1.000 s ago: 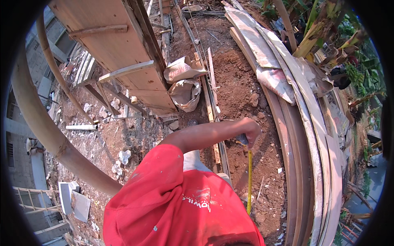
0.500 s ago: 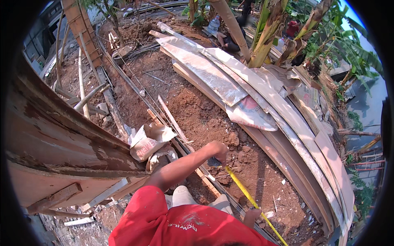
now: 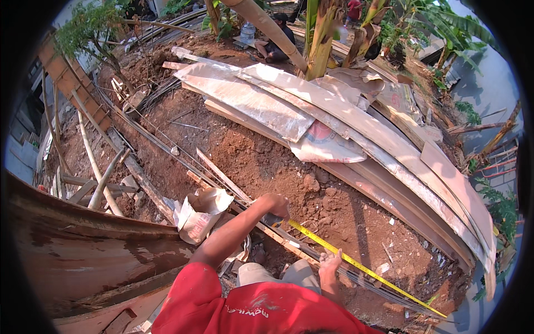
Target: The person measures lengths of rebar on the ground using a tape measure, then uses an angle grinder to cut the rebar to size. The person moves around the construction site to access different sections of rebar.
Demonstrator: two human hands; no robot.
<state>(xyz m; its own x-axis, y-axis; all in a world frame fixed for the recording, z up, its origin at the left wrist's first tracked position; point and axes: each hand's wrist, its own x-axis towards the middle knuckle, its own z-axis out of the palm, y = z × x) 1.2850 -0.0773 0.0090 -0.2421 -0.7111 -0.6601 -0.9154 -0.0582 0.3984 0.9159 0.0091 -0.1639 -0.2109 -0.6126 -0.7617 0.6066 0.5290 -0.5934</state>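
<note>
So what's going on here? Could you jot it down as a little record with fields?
Setting: outdoors, on reddish soil
Left hand: closed around a dark tape measure
Yellow tape: extended toward the picture's lower right
Right hand: at the yellow tape; grip unclear
Beyond the hands: long stacked boards
Beside the left forearm: open paper sack
Background: a person in dark clothing

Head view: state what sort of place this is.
Probably an outdoor building site: a pile of long, flat, pale-brown wooden boards, bare reddish-brown soil, and a thin yellow measuring tape pulled out straight.
</note>
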